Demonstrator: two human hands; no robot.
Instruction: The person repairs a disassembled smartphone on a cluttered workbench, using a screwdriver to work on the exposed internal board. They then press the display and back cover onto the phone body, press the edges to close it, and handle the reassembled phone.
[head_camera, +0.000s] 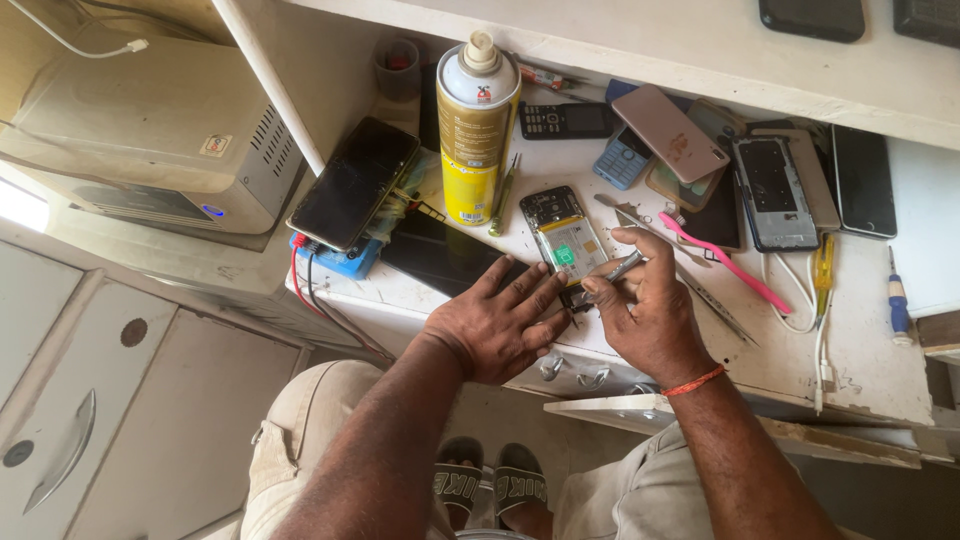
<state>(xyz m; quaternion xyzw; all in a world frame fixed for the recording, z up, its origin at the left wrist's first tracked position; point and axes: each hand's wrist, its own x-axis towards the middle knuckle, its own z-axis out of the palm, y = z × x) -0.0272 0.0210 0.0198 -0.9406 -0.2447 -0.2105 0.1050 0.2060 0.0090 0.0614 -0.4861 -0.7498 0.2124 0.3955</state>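
Observation:
An opened phone (563, 238) with its back cover off lies on the white bench, its circuit boards and battery showing. My left hand (497, 317) rests flat on the bench with its fingers spread, touching the phone's near end. My right hand (645, 305) pinches a thin metal tool (625, 266), its tip down at the phone's lower edge. An orange thread band sits on my right wrist.
A yellow spray can (477, 125) stands behind the phone, a green screwdriver (503, 195) beside it. A dark phone (354, 182) leans on a blue block at left. Several phones and covers (700, 150), a pink tool (722, 262), cables and a blue screwdriver (897, 300) lie at right.

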